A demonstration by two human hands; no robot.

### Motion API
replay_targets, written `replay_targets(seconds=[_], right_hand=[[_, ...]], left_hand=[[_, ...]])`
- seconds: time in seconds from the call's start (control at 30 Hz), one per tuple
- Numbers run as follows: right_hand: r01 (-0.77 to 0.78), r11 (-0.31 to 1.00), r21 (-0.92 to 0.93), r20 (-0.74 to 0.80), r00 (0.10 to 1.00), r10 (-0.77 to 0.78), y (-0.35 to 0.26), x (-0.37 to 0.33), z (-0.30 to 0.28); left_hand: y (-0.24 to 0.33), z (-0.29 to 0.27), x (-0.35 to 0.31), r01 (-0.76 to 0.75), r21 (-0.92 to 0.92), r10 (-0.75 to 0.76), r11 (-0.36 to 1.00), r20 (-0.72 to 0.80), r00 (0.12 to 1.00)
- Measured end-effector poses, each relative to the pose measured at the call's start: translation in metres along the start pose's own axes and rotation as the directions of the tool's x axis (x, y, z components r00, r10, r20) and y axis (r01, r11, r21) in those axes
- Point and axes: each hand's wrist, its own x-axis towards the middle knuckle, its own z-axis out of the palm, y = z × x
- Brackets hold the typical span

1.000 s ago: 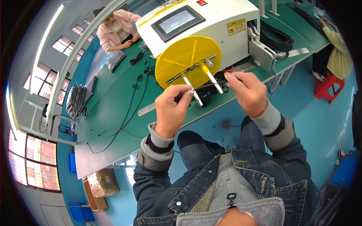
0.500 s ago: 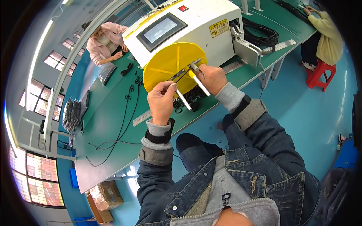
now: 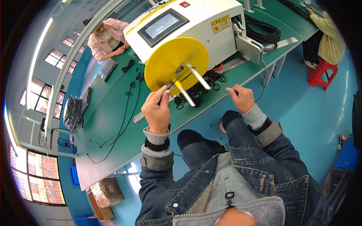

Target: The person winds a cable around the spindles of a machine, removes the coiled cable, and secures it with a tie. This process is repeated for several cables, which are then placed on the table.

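Note:
My left hand (image 3: 158, 111) is closed in a pinch at the lower edge of the yellow disc (image 3: 158, 60), on a dark cable (image 3: 170, 86) that runs onto the disc's middle. Two pale rods (image 3: 198, 78) stick out from the disc, whose fittings are blurred by motion. The disc sits on the front of a white machine (image 3: 218, 47) with a screen (image 3: 163, 27). Away from the disc, past the table's front edge, my right hand (image 3: 241, 98) has its fingers curled and its thumb out; nothing shows in it.
Small black rings (image 3: 215, 77) lie in a heap under the disc. Black cables (image 3: 122, 124) stretch over the green table (image 3: 102, 132) at left. A coil of black cable (image 3: 264, 32) lies right of the machine. One person (image 3: 107, 37) sits beyond the table, another (image 3: 328, 37) on a red stool (image 3: 322, 75).
My right hand has let go at the disc and drawn back to the right and down. The disc has turned and its fittings are blurred. My left hand stays near its lower edge.

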Motion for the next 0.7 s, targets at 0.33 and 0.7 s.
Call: replay_targets(seconds=[0.33, 0.7], right_hand=[[-0.116, 0.991, 0.063, 0.209, 0.973, 0.1, -0.007, -0.024, -0.007], [-0.14, 0.982, 0.126, 0.275, 0.956, 0.101, -0.002, -0.028, -0.002]], left_hand=[[0.013, 0.0, -0.009, -0.124, 0.13, 0.128, 0.984, -0.024, 0.991], [0.027, 0.018, -0.026, -0.069, 0.022, 0.07, 0.997, -0.082, 0.994]])
